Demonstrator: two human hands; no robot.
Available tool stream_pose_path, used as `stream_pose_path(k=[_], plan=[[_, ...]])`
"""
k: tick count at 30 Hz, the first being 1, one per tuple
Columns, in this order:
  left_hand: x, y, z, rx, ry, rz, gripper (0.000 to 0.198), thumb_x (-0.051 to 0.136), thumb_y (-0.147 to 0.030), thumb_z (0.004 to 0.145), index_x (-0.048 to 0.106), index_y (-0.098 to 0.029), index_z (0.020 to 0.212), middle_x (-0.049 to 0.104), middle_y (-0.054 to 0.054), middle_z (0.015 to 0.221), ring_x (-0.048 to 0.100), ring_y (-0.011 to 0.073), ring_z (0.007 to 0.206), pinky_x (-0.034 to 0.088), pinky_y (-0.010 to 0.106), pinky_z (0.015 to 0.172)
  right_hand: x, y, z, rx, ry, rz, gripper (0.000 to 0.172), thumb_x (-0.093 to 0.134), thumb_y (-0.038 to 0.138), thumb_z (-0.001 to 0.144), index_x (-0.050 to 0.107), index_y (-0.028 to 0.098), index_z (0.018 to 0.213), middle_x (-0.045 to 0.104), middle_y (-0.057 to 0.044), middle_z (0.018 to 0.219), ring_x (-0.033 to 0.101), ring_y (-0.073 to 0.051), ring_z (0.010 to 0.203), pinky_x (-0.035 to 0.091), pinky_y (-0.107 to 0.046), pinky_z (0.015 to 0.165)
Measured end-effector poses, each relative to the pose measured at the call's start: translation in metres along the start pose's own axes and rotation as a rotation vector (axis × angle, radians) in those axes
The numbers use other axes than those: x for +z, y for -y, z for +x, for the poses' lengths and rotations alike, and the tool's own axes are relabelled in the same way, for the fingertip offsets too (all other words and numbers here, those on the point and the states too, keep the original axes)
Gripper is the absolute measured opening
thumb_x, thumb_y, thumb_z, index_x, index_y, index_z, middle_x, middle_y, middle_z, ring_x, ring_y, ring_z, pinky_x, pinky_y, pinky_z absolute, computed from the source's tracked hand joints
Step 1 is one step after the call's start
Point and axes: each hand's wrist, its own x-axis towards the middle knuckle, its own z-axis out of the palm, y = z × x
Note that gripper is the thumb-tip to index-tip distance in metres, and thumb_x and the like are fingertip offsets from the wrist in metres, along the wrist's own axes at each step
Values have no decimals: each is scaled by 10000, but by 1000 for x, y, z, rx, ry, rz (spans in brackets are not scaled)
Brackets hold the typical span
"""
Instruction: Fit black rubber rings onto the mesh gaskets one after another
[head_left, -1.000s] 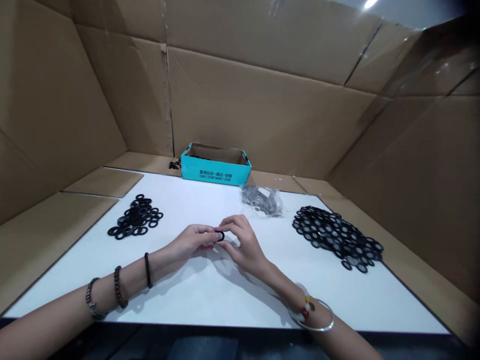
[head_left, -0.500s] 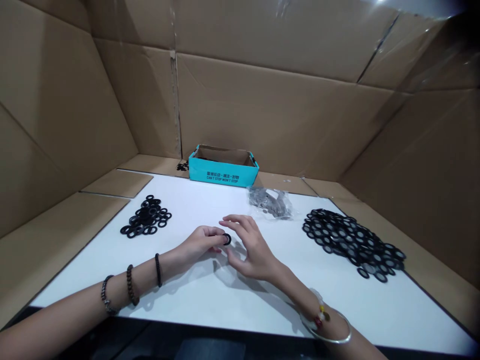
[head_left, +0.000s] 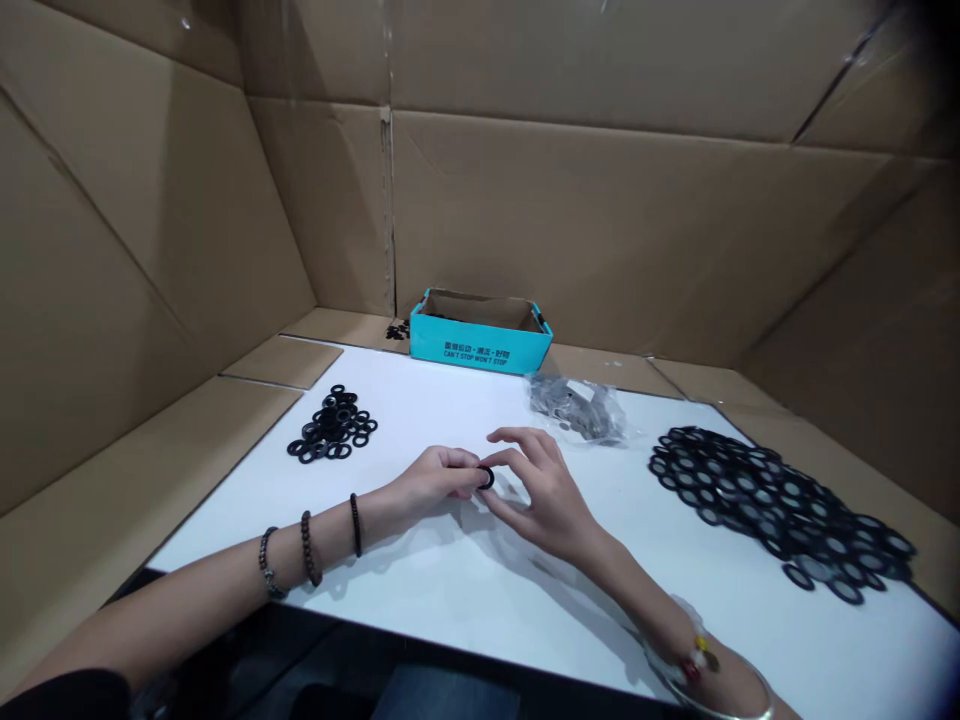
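The left hand (head_left: 435, 478) pinches a small black rubber ring (head_left: 486, 478) at its fingertips, over the white counter (head_left: 420, 410); the right hand (head_left: 544, 492) is loosely open, just beside the ring.

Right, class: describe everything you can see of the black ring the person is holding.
The small black ring looks like matte rubber, with a round central hole. It stands tilted, pinched in the fingertips of the left hand, over the white table. The right hand curves close beside it; whether it touches cannot be told.
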Motion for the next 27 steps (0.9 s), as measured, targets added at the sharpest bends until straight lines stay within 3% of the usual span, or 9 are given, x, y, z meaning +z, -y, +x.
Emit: stream_pose_path(k=[4,6,9,11,14,16,21,24,27], plan=[[-1,-2,6,8,27,97,301,687,-403,638,635,-130,754,577,20,677,492,102,587,373,235,588,-3,-8,6,38,-29,-93,156,583,318,776,552,203,876,541,-113,1062,477,-271,989,386,-447,822],[-12,-13,10,56,-57,251,409,665,-460,645,606,-150,904,605,42,783,525,120,624,399,248,598,-20,-29,5,84,-28,-188,162,577,332,783,574,208,887,533,-117,1096,468,-291,1017,358,-484,845],[-51,-43,16,260,-279,606,411,619,-480,677,578,-177,952,595,87,1033,566,167,789,411,252,633,-64,-87,-15,315,-26,-356,174,598,361,757,626,231,869,560,-132,1017,484,-320,956,364,-509,764],[-89,-64,16,278,-344,889,344,619,-468,681,608,-182,872,627,81,992,578,193,809,401,258,646,-94,-134,-41,569,-13,-494,156,615,379,728,668,259,813,574,-145,908,491,-346,884,351,-522,677],[-140,-84,9,71,-624,1318,269,666,-446,635,647,-193,725,674,71,840,585,234,771,359,283,655,-127,-192,-86,942,-70,-663,152,669,385,659,711,270,749,557,-175,806,485,-384,844,299,-552,611],[-160,-87,6,-105,-720,1461,295,684,-468,606,664,-197,720,683,77,820,583,260,810,346,281,654,-136,-213,-108,1059,-107,-680,163,706,399,600,717,259,683,531,-160,718,488,-386,826,295,-534,587],[-165,-81,7,-347,-597,1536,479,563,-570,705,670,-143,892,664,66,868,547,211,840,346,267,717,-136,-213,-116,1325,-107,-603,110,727,311,559,697,213,599,540,-165,730,491,-411,903,327,-521,632],[-165,-79,11,-386,-543,1525,511,551,-579,703,676,-121,892,659,112,895,535,204,796,367,292,709,-132,-188,-97,1494,4,-624,191,662,302,656,703,195,808,553,-225,1012,442,-421,1053,345,-524,723],[-173,-78,13,-387,-535,1495,518,567,-592,670,683,-126,865,661,122,878,527,213,758,381,317,702,-127,-158,-73,1476,72,-712,325,531,365,784,634,190,1038,491,-223,1180,396,-375,1142,327,-527,819]])
